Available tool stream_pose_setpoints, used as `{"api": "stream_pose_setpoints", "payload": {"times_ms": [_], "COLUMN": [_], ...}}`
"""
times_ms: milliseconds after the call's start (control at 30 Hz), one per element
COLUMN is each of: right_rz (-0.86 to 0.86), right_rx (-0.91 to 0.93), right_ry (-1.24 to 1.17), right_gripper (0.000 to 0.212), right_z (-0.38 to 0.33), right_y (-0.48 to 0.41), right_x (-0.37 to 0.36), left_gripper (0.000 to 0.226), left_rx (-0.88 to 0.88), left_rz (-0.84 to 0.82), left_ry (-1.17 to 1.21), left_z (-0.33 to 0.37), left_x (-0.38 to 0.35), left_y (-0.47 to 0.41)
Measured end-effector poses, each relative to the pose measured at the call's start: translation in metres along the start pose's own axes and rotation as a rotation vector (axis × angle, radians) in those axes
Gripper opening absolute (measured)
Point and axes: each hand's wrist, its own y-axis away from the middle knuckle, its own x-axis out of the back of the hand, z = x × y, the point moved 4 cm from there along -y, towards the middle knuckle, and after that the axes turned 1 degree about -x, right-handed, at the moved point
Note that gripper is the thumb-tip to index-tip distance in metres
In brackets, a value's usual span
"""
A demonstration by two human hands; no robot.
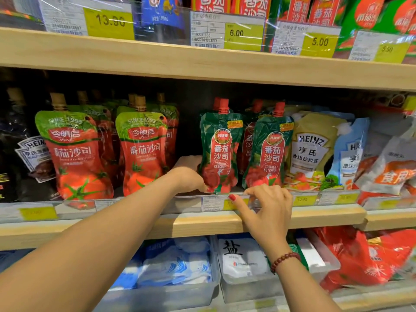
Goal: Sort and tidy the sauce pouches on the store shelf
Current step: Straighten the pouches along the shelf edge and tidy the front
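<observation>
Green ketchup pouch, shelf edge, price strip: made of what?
pouch: flexible printed plastic film, glossy; glare and creases. Its red cap looks like rigid plastic.
shelf edge: pale wood or wood-look laminate, matte; grain is faint.
price strip: clear glossy plastic; labels show through it.

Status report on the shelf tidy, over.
Left hand grips green red-capped ketchup pouch, upright. Right hand on clear price rail, grip unclear. Identical pouch close beside.

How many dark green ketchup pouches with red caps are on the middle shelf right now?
3. One dark green red-capped ketchup pouch at front left, held by the left hand; one at front right; one behind, between them. More may be hidden behind.
</observation>
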Motion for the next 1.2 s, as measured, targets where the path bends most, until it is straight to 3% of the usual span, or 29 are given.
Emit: {"api": "stream_pose_setpoints", "payload": {"times_ms": [333,533,700,967,1200], "right_rz": [0.012,-0.038,-0.092,-0.35,-0.301], "right_rx": [0.035,0.021,0.007,-0.038,-0.01], "right_ry": [0.0,-0.006,-0.035,-0.115,-0.237], "right_gripper": [0.037,0.037,0.036,0.028,0.023], "right_z": [-0.001,-0.001,-0.002,-0.002,0.01], "right_y": [0.0,-0.001,-0.004,-0.02,-0.007], "right_x": [0.001,0.001,0.005,0.018,0.064], "left_gripper": [0.071,0.048,0.031,0.019,0.019], "left_rx": [0.013,0.098,0.026,-0.143,-0.159], "left_rz": [-0.003,0.027,0.258,0.201,0.359], "left_ry": [-0.012,-0.16,-0.137,0.072,0.109], "left_z": [0.001,0.004,0.013,0.048,0.067], "left_x": [-0.001,0.012,0.021,-0.003,-0.037], "left_y": [-0.001,0.013,0.042,0.067,0.07]}}
